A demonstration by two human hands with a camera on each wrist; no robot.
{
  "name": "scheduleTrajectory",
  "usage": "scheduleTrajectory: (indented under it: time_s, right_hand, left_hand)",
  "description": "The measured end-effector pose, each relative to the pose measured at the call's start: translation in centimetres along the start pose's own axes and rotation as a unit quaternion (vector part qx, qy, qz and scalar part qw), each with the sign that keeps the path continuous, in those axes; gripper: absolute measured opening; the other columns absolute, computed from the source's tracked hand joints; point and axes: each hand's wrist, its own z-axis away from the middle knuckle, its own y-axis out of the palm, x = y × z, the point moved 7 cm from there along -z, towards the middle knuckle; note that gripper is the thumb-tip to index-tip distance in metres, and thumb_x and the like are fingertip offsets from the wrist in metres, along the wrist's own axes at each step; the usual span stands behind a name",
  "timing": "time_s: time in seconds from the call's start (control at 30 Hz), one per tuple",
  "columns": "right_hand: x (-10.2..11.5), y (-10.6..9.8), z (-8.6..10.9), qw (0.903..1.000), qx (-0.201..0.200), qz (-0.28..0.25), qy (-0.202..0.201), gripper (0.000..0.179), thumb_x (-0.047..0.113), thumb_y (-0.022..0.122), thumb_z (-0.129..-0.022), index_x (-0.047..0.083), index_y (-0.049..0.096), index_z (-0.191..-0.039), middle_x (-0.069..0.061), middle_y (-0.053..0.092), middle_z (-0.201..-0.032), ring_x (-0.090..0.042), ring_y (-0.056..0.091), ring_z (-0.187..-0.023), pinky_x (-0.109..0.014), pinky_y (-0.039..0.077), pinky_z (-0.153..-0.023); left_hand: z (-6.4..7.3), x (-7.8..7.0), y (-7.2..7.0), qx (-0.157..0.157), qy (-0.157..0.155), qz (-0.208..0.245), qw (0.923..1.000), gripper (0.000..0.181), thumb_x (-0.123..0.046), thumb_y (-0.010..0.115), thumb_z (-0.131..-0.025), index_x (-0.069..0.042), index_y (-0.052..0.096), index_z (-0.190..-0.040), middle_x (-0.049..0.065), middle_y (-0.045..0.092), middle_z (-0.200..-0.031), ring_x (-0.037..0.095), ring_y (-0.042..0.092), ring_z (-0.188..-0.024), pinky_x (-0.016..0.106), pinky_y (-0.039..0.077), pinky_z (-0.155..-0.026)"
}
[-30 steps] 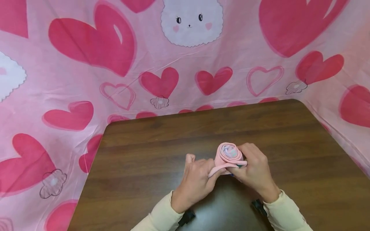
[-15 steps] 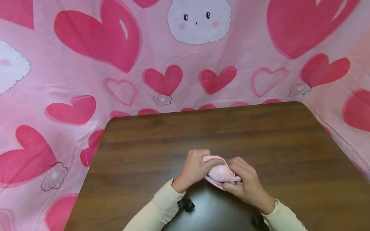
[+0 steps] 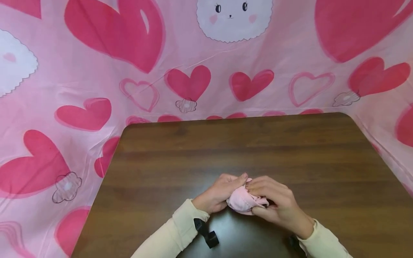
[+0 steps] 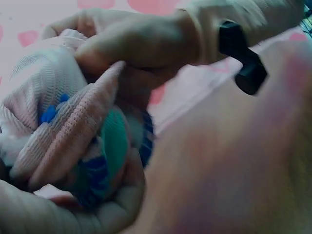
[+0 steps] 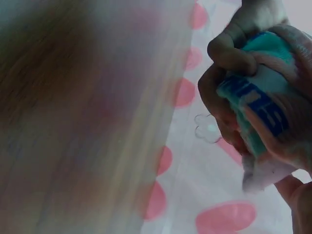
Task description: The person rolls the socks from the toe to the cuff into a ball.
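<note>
A rolled bundle of pink ribbed socks (image 3: 241, 201) is held between both hands over the front middle of the table. Blue lettering and a teal patch show on the knit (image 5: 265, 109) in the right wrist view. My left hand (image 3: 220, 192) grips the bundle's left side, thumb along its upper edge. From the right, my right hand (image 3: 278, 200) pinches the folded edge, its fingers on top and thumb below. The left wrist view shows a turned knit edge (image 4: 80, 129) wrapped over the bundle. Fingers and palms hide parts of the roll.
A dark brown wooden table (image 3: 180, 154) lies beneath the hands. Pink cloth (image 3: 145, 57) with printed hearts hangs behind it and along its sides. A small black camera mount (image 3: 207, 233) juts from the left wrist.
The spiral end of the roll has turned out of view. The pink edge was stretched apart around it, then drawn over it. Both hands have moved slightly nearer the body.
</note>
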Motion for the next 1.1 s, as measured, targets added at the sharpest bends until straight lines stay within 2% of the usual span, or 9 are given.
scheduleTrajectory:
  time_s: [0.1, 0.23, 0.37, 0.57, 0.73, 0.83, 0.97, 1.03, 1.1]
  right_hand:
    - [0.4, 0.8, 0.0, 0.9963, 0.051, 0.069, 0.013, 0.023, 0.015, 0.064, -0.099, -0.004, 0.070, -0.111, -0.018, 0.065, -0.105, -0.032, 0.063, -0.096, -0.032, 0.050, -0.092]
    - [0.7, 1.4, 0.5, 0.9697, 0.124, 0.209, 0.026, 0.032, 0.023, 0.046, -0.107, 0.008, 0.070, -0.121, -0.013, 0.062, -0.108, -0.026, 0.062, -0.097, -0.034, 0.055, -0.077]
    - [0.6, 1.5, 0.7, 0.9541, 0.117, 0.271, 0.053, 0.036, 0.030, 0.045, -0.108, 0.006, 0.070, -0.118, -0.014, 0.063, -0.107, -0.027, 0.063, -0.092, -0.040, 0.057, -0.062]
    - [0.1, 1.5, 1.1, 0.9536, 0.099, 0.263, 0.109, 0.045, 0.043, 0.053, -0.103, 0.005, 0.068, -0.122, -0.016, 0.063, -0.119, -0.029, 0.068, -0.088, -0.047, 0.058, -0.065]
    - [0.3, 0.5, 1.0, 0.9639, 0.043, 0.249, 0.085, 0.045, 0.044, 0.059, -0.101, 0.001, 0.071, -0.111, -0.014, 0.067, -0.111, -0.027, 0.069, -0.083, -0.038, 0.058, -0.069]
    - [0.3, -0.1, 0.9, 0.9648, 0.015, 0.252, 0.073, 0.046, 0.043, 0.062, -0.099, -0.001, 0.072, -0.105, -0.013, 0.068, -0.103, -0.026, 0.069, -0.079, -0.034, 0.058, -0.071]
    - [0.4, -0.5, 0.5, 0.9643, 0.013, 0.258, 0.059, 0.045, 0.043, 0.063, -0.099, -0.001, 0.072, -0.103, -0.014, 0.069, -0.102, -0.029, 0.070, -0.078, -0.034, 0.058, -0.074]
    - [0.3, -0.8, 0.3, 0.9651, 0.009, 0.257, 0.052, 0.045, 0.043, 0.063, -0.099, -0.001, 0.073, -0.101, -0.015, 0.069, -0.102, -0.031, 0.070, -0.079, -0.031, 0.056, -0.082]
    - [0.3, -1.1, 0.1, 0.9671, 0.004, 0.251, 0.043, 0.045, 0.042, 0.063, -0.098, -0.001, 0.073, -0.100, -0.017, 0.070, -0.102, -0.033, 0.071, -0.079, -0.028, 0.052, -0.090]
  left_hand:
    - [0.4, -0.6, 0.0, -0.013, -0.002, -0.026, 0.9996, 0.054, -0.030, 0.063, -0.101, 0.024, 0.065, -0.098, 0.008, 0.068, -0.078, 0.010, 0.062, -0.064, 0.021, 0.050, -0.055]
    - [0.2, -1.1, 0.1, -0.062, 0.006, -0.085, 0.9945, 0.055, -0.037, 0.065, -0.099, 0.015, 0.070, -0.083, 0.007, 0.067, -0.072, 0.010, 0.060, -0.059, 0.023, 0.049, -0.052]
    - [0.0, -1.6, 0.3, -0.096, 0.015, -0.114, 0.9887, 0.058, -0.043, 0.060, -0.100, 0.011, 0.071, -0.081, 0.004, 0.066, -0.069, 0.011, 0.059, -0.060, 0.023, 0.047, -0.052]
    - [0.2, -2.3, 0.8, -0.072, 0.011, -0.105, 0.9918, 0.057, -0.044, 0.059, -0.100, 0.010, 0.074, -0.090, 0.005, 0.070, -0.078, 0.011, 0.062, -0.069, 0.023, 0.049, -0.057]
    - [1.2, -3.7, 0.6, -0.014, 0.053, -0.134, 0.9894, 0.036, -0.028, 0.069, -0.097, 0.008, 0.074, -0.091, 0.003, 0.069, -0.100, 0.013, 0.061, -0.095, 0.029, 0.049, -0.082]
    - [2.4, -5.0, 0.1, -0.009, 0.107, -0.221, 0.9694, 0.022, -0.022, 0.073, -0.093, 0.000, 0.074, -0.091, 0.001, 0.058, -0.113, 0.015, 0.050, -0.109, 0.037, 0.041, -0.094]
    - [3.9, -6.5, -0.1, -0.022, 0.164, -0.349, 0.9223, 0.015, -0.025, 0.069, -0.096, -0.011, 0.073, -0.092, 0.000, 0.056, -0.101, 0.017, 0.049, -0.098, 0.037, 0.043, -0.084]
    - [4.3, -6.5, 0.1, -0.010, 0.167, -0.326, 0.9305, 0.018, -0.022, 0.064, -0.100, -0.007, 0.071, -0.095, -0.001, 0.060, -0.093, 0.014, 0.052, -0.091, 0.032, 0.044, -0.080]
    - [4.4, -6.0, 0.1, 0.005, 0.148, -0.248, 0.9572, 0.019, -0.016, 0.059, -0.102, 0.000, 0.069, -0.098, -0.003, 0.063, -0.086, 0.012, 0.054, -0.084, 0.027, 0.044, -0.076]
